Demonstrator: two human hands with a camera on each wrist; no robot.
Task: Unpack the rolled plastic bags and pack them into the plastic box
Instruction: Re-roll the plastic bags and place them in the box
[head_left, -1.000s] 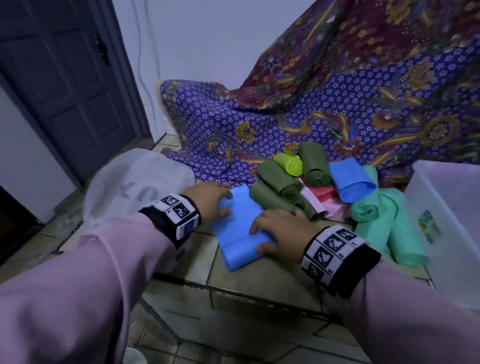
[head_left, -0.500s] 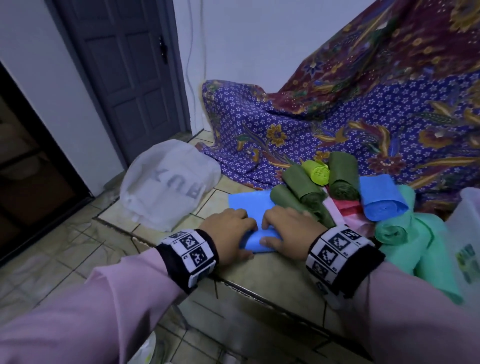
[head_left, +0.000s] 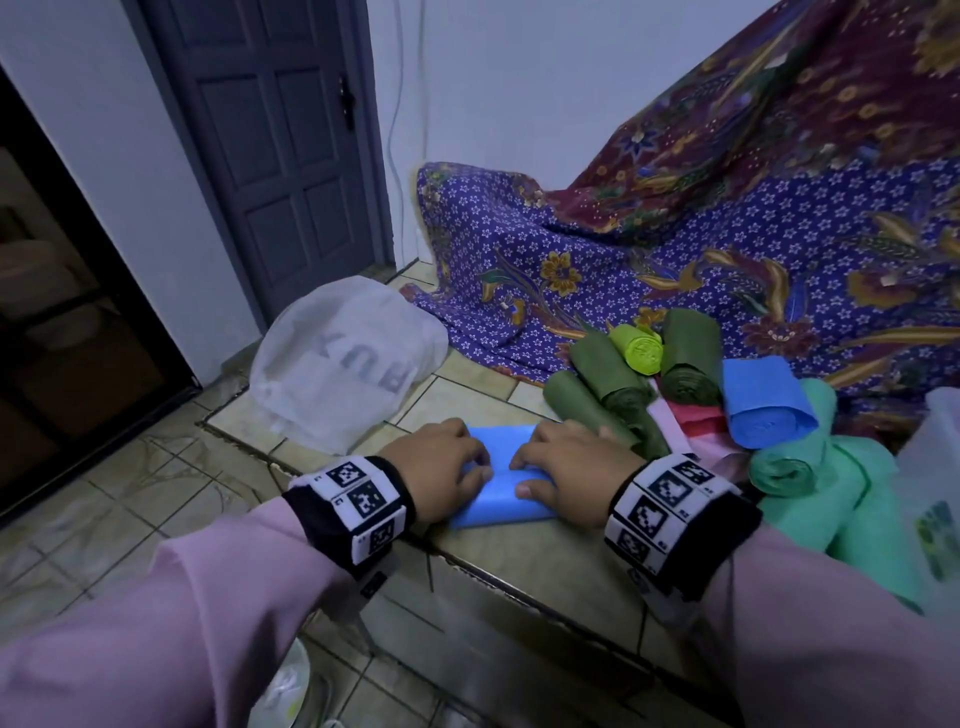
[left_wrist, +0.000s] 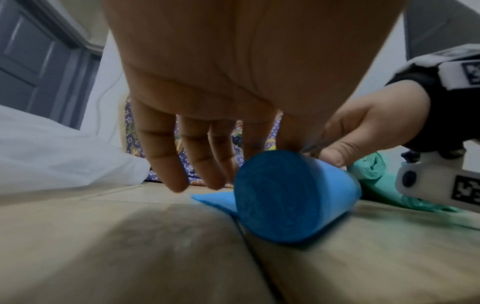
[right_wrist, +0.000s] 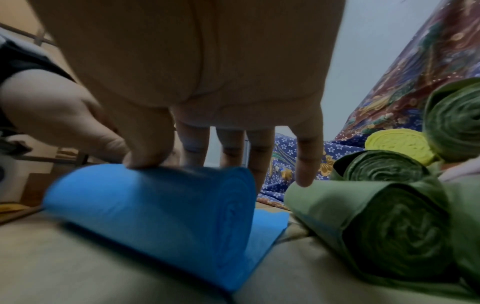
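Note:
A blue roll of plastic bags (head_left: 498, 499) (left_wrist: 293, 197) (right_wrist: 161, 209) lies crosswise on the tiled ledge, a short loose tail flat beyond it. My left hand (head_left: 447, 462) (left_wrist: 207, 174) grips its left end, fingers over the far side, thumb on the near side. My right hand (head_left: 566, 462) (right_wrist: 233, 160) grips the right end, thumb pressing on top. The translucent plastic box (head_left: 935, 467) shows at the right edge, only partly in view.
Beside my right hand lie dark green rolls (head_left: 608, 379) (right_wrist: 389, 226), a lime roll (head_left: 641, 351), a second blue roll (head_left: 763, 410), mint green rolls (head_left: 795, 467) and pink bags (head_left: 696, 421). A white carrier bag (head_left: 348, 364) sits left. Patterned cloth (head_left: 675, 260) drapes behind. The ledge edge (head_left: 519, 577) drops to the floor.
Both hands have come together on the blue roll and rolled it away from me, so the loose flat blue tail is much shorter. The head view has swung left.

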